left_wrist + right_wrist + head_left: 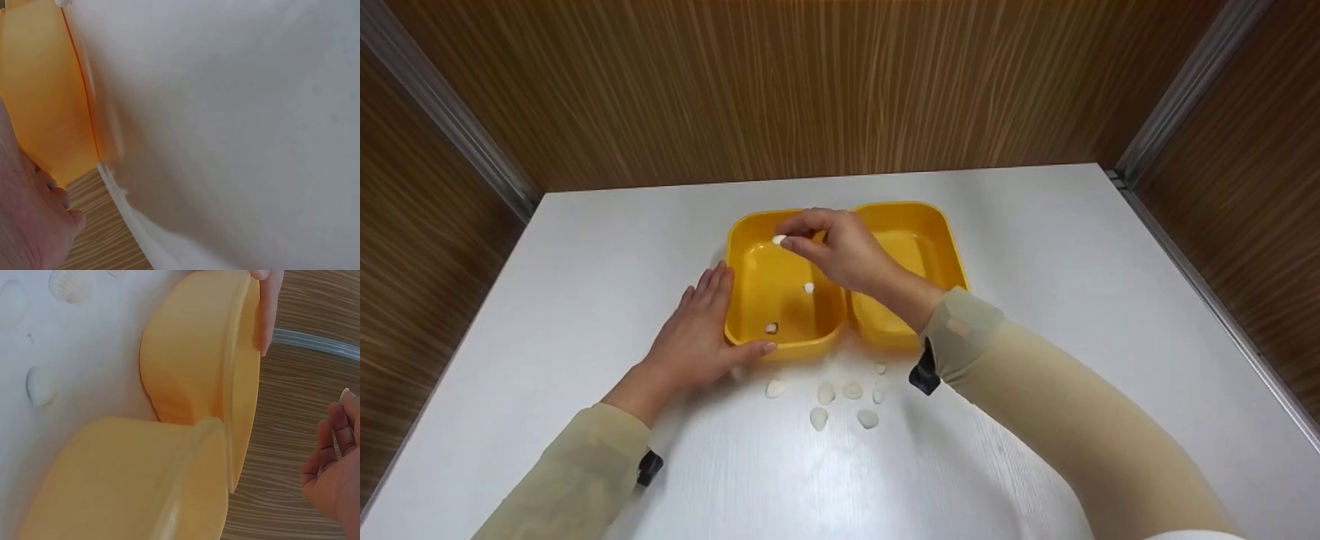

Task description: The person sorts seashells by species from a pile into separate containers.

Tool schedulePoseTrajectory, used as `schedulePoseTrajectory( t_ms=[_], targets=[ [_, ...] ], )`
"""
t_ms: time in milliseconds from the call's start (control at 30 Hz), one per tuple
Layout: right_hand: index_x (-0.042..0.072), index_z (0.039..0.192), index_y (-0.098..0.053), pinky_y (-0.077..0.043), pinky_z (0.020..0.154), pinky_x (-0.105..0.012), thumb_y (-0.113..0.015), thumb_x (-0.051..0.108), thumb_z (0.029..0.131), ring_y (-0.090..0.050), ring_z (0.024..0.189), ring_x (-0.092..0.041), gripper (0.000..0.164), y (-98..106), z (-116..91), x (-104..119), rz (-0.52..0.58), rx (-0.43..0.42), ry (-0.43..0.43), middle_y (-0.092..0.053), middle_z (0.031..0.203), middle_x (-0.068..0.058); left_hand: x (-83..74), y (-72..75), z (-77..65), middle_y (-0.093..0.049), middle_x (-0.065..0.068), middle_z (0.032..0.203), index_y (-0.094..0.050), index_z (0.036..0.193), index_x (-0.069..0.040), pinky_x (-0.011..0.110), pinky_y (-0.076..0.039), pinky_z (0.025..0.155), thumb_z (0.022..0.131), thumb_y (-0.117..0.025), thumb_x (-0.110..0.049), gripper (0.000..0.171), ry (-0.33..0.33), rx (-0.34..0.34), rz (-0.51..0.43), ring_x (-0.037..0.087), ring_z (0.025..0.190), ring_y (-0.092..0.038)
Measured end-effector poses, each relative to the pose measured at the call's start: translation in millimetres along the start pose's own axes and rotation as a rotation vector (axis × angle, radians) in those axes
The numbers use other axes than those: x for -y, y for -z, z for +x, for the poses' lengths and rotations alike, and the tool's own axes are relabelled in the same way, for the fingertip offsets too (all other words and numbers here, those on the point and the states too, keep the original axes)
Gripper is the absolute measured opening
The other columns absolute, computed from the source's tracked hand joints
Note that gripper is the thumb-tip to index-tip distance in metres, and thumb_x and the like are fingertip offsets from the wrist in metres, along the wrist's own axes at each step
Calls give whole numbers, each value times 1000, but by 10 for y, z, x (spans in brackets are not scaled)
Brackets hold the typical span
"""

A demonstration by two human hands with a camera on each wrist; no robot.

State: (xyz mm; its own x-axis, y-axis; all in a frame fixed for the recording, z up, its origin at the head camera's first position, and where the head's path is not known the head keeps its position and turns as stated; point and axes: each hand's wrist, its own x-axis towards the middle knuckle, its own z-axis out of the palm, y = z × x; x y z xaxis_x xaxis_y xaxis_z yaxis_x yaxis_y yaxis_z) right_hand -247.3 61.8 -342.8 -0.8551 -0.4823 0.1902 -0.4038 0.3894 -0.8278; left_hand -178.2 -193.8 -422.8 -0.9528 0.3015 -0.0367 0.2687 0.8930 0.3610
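Shell held over the left bin

Fingertips of the right hand [840,251] pinch a small white shell [778,239], thumb and forefinger closed on it, the other fingers loosely curled. The hand hangs above the far end of the left bin [750,315], so the shell sits over the bin's open inside rather than over the table. The forearm crosses the right bin [937,240] to get there, which suggests the reach is deliberate and that this bin is not the one meant.

The left hand [697,337] lies flat against the left bin's near outer wall, fingers straight along the side and thumb along the front edge. It grips nothing; judging by the pose, it braces the bin so it does not slide. Two shells [808,287] already lie on the bin floor below the right hand.

Just near of both hands, a loose cluster of shells [840,397] lies on the table [1072,300], apart from the bins and from each other.

The table is white with a faint grain. Brown wood-grain walls [810,82] close it in on three sides, with metal strips [1177,97] at the corners.
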Motion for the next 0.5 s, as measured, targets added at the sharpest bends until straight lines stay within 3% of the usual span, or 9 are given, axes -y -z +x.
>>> schedulePoseTrajectory(
  t_ms=[500],
  targets=[
    [10, 126, -76, -58, 90, -26, -69, 20, 105, -63, 102, -17, 24, -211, 81, -188, -37, 18, -66, -73, 117, 1, -19, 6, -9, 2, 13, 178, 3, 169, -3, 54, -2, 131, 91, -60, -80, 126, 9, 7, 10, 32, 164, 1]
  ],
)
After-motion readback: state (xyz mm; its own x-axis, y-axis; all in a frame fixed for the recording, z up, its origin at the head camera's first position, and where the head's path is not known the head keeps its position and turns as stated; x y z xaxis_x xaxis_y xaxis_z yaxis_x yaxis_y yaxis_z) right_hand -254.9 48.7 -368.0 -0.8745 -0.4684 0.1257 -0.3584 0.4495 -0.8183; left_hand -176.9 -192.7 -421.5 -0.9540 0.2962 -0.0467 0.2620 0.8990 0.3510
